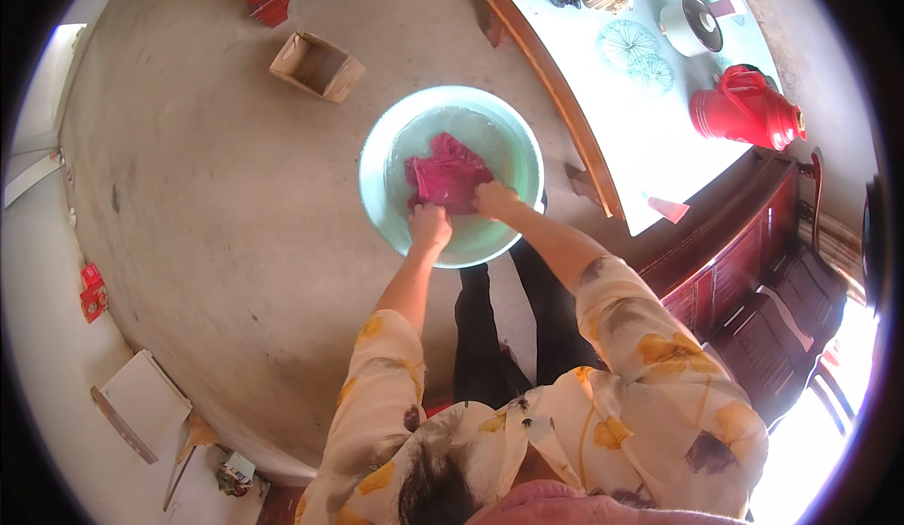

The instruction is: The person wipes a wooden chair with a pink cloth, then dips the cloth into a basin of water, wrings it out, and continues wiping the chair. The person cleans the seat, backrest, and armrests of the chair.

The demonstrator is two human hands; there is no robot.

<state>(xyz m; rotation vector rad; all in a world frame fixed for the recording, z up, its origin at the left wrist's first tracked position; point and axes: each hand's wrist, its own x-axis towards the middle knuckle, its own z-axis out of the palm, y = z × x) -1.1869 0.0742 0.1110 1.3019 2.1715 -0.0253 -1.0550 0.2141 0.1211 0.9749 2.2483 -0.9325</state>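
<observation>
A round light-green basin [379, 207] with water in it stands in front of me, over the concrete floor. A wet magenta cloth [452, 179] lies spread and crumpled in the basin. My left hand [429, 225] grips the cloth's lower edge, near the basin's lower left side. At the cloth's right corner, my right hand [496, 200] is closed on the fabric. Both hands are inside the basin's rim; some fingertips are hidden by the backs of the hands.
An open cardboard box [318, 66] sits on the floor at upper left. The table [565, 101] at right bears a red thermos flask [745, 110], a lidded pot [692, 25] and a pink tube [667, 208]. A dark wooden bench [727, 256] stands at lower right.
</observation>
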